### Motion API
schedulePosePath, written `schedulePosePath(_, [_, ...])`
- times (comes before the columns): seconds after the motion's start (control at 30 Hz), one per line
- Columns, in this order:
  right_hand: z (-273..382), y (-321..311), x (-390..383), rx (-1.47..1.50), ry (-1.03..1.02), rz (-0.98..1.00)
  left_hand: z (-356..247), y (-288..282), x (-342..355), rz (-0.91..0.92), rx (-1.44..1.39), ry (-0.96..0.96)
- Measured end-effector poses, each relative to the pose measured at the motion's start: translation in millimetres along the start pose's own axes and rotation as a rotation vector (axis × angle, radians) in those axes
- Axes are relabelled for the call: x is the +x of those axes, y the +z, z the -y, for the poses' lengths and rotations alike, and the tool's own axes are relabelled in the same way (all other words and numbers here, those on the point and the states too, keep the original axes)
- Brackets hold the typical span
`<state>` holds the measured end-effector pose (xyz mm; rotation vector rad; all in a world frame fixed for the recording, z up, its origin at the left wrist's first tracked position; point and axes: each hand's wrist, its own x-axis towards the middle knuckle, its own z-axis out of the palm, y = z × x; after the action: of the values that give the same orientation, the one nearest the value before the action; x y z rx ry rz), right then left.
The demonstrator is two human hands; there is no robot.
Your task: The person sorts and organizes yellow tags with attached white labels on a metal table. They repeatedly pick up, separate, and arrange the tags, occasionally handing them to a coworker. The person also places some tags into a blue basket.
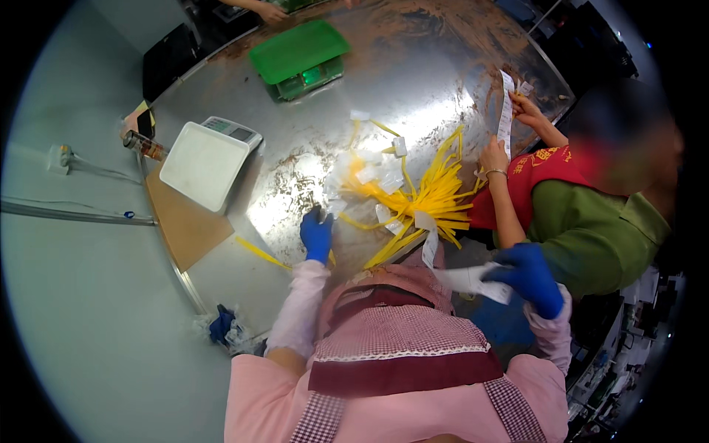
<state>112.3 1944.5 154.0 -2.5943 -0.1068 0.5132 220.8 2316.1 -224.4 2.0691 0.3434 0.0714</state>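
Steel worktop, left rim: curves down past a small clear jar and a flat brown board; looks smooth, with brown smears in places.
White scale: sits at the board's upper end, close to the rim; narrows sideways room on this side.
Loose yellow strip: lies alone, just right of the board; probably easiest to lift by one end.
Green scale: stands well up the worktop, with bare steel below for reaching.
Blue-gloved left hand: reaches over the steel, pointed away from the body; cannot tell whether pinching anything or just resting.
Yellow strip bundle: fans out just right of that hand, among white tags and crumpled clear plastic; likely light, floppy and prone to tangling; better gathered at the dense middle than by stray ends.
White paper strip: trails from the bundle past the near edge to the blue-gloved right hand; likely thin, curly, easily creased or torn; best held flat across the width.
Right grip: closed on the paper near its outer end, out beyond the worktop.
Co-worker's green sleeve: crowds the right side, limiting outward swing.
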Motion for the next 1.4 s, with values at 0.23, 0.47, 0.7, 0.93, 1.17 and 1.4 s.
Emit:
schedulePosePath(0.23, [-58.6,101.2,56.8,0.085,-0.078,0.183,-24.0,15.4,9.9,0.096,0.581,0.227])
schedulePosePath(0.47, [-16.5,163.5,100.3,0.407,-0.294,0.106,-8.4,20.2,8.0,0.087,0.385,0.14])
schedulePosePath(0.7, [30.0,184.5,144.0,0.317,-0.225,0.152,23.3,28.4,9.9,0.242,0.14,0.027])
schedulePosePath(0.93, [-25.3,124.7,216.7,0.639,-0.269,0.038,11.1,13.7,19.0,0.176,-0.377,-0.054])
schedulePosePath(1.17, [-252.1,-13.1,241.4,1.137,0.229,-0.274,-56.4,-49.6,6.6,0.213,-0.539,-0.176])
schedulePosePath(1.4, [-149.0,8.9,226.5,0.844,-0.018,-0.069,-90.0,-53.7,6.3,0.099,-0.555,-0.23])
